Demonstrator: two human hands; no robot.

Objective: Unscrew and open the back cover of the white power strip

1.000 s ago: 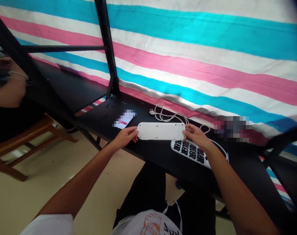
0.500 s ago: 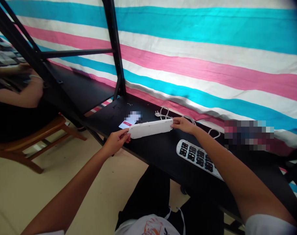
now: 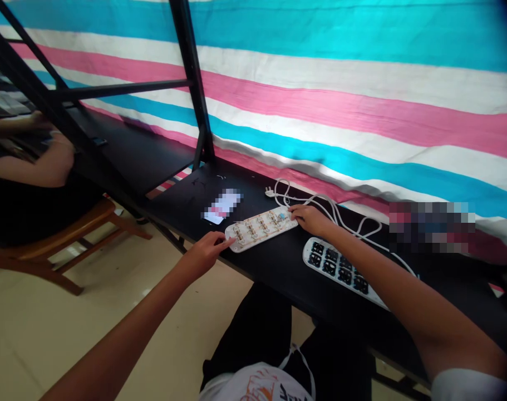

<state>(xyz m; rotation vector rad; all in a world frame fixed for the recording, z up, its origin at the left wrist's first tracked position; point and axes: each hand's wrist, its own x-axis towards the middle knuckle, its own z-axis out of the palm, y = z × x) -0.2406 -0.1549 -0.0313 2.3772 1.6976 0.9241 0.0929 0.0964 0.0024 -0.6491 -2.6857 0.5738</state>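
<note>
A white power strip housing [image 3: 259,230] lies between my hands, its inside facing up and showing metal contacts and wiring. The fingers of my left hand [image 3: 209,250] grip its left end. At the far right end, my right hand [image 3: 310,219] has thumb and fingers closed on the edge. The other power strip half [image 3: 329,268], white with black socket inserts, lies on the table below my right forearm, which hides part of it. A white power cord [image 3: 334,209] with a plug [image 3: 270,192] runs loosely behind the housing.
The narrow black table [image 3: 173,203] runs along a striped cloth [image 3: 320,100]. A phone-like slab [image 3: 222,207], partly blurred out, lies left of the housing. Black metal frame posts [image 3: 190,72] stand at the left. Beyond them another person's arm [image 3: 48,161] shows above a wooden chair [image 3: 82,228].
The housing has turned over from its plain white back to its open inner side, and it is lower. Both hands still hold its ends. More of the cord shows.
</note>
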